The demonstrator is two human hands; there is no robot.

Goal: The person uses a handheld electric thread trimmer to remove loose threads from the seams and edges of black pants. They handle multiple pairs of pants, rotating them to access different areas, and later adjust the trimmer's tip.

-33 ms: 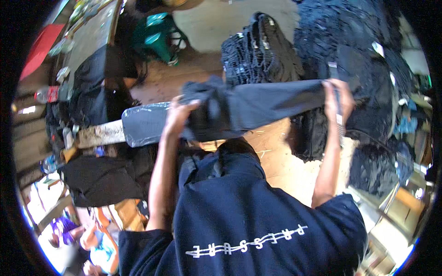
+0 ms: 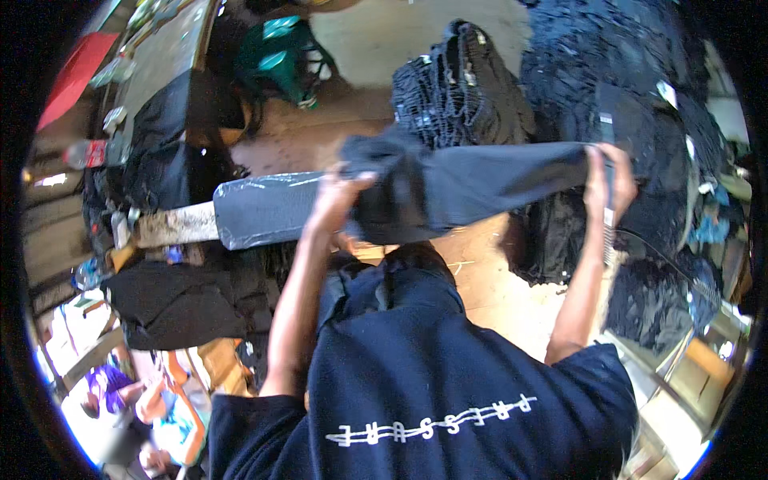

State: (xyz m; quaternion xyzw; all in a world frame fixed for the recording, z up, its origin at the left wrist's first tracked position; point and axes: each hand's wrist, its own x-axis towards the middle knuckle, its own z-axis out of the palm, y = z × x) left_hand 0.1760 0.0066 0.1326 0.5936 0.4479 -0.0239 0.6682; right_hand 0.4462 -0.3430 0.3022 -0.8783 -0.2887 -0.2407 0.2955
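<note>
1. A garment workshop, by its looks: dark cloth [image 2: 504, 172] spans from the left fingers [image 2: 362, 181] to the right fingers [image 2: 595, 170], and a plastic-covered board [image 2: 268, 210] juts out left of the left fingers.
2. Beyond the space between both sets of fingers sits a bundle of gathered black garments [image 2: 472, 96].
3. Beyond the right fingers, more dark garments [image 2: 592, 48] are heaped.
4. Beyond the left fingers, leftward, stand a green stool [image 2: 276, 60] and a cluttered bench [image 2: 168, 60].
5. Other people [image 2: 172, 420] appear nearer, far left of the left fingers.
</note>
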